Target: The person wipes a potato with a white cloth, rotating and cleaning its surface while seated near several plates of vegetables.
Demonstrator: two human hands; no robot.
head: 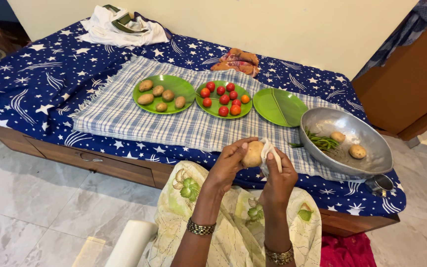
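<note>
Holding a potato point(252, 154) above our lap, before the bed point(35, 79): left hand point(228, 165) grips it closed, right hand point(277, 175) presses a white cloth point(267, 148) on it. Firm, light, likely slippery; best held round the middle.

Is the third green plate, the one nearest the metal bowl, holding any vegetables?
No, the third green plate beside the metal bowl lies bare.
</note>
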